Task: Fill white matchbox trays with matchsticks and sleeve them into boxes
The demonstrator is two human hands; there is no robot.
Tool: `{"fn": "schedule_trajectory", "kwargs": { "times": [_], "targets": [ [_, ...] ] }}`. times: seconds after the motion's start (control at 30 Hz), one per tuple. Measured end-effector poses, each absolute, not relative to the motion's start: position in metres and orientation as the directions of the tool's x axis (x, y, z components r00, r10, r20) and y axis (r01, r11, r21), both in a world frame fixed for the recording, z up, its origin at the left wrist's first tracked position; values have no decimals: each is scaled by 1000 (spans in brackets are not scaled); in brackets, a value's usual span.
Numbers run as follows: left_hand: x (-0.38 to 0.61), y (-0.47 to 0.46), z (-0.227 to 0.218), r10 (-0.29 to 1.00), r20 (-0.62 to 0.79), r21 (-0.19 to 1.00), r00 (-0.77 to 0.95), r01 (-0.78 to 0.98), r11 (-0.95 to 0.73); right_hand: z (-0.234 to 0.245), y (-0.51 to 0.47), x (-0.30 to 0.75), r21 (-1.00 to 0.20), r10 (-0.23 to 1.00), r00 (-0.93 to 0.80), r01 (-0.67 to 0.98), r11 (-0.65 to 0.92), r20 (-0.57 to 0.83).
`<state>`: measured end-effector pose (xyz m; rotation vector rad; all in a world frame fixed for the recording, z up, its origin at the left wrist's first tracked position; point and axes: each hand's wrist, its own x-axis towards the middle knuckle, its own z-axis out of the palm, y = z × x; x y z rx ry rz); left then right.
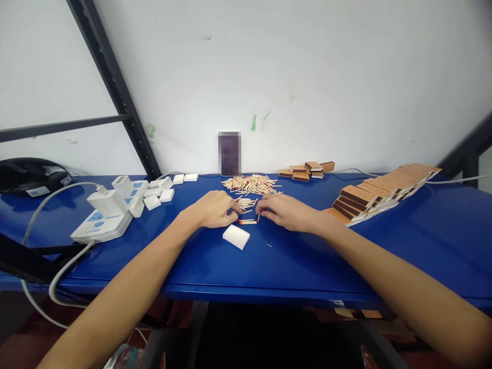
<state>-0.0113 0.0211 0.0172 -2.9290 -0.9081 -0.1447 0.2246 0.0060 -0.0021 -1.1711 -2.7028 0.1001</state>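
My left hand (214, 208) and my right hand (283, 210) rest on the blue table (292, 261), fingers curled toward each other over a few red-tipped matches (247, 221). Both hands pinch at these matches; a small bunch (246, 203) lies between the fingertips. Just in front of my left hand lies a white inner matchbox tray (236, 237). A larger heap of loose matches (251, 184) sits behind the hands, near the wall.
White trays (161, 192) and a white power strip with plugs and cables (103, 215) lie at the left. Brown matchbox sleeves are stacked in a row at the right (380, 195) and in a small pile at the back (307, 171). A dark phone (229, 153) leans on the wall.
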Motion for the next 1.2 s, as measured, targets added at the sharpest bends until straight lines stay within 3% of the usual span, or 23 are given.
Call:
{"fn": "schedule_trajectory", "kwargs": {
  "times": [0.37,0.6,0.9,1.03,1.2],
  "targets": [
    [-7,15,22,572,89,-78,816,578,-812,1,4,226,-21,772,-628,774,633,97],
    [-8,17,19,545,85,-66,834,550,-833,-3,2,213,-58,767,-630,767,639,123],
    [-10,18,22,485,86,63,870,481,-874,1,0,200,-301,789,-518,735,608,331],
    [-15,25,18,561,183,31,807,565,-824,-8,7,193,-294,766,-543,713,637,344],
    [-18,32,9,626,281,-10,728,654,-756,-17,18,184,-198,770,-541,759,620,338]
  ]
}}
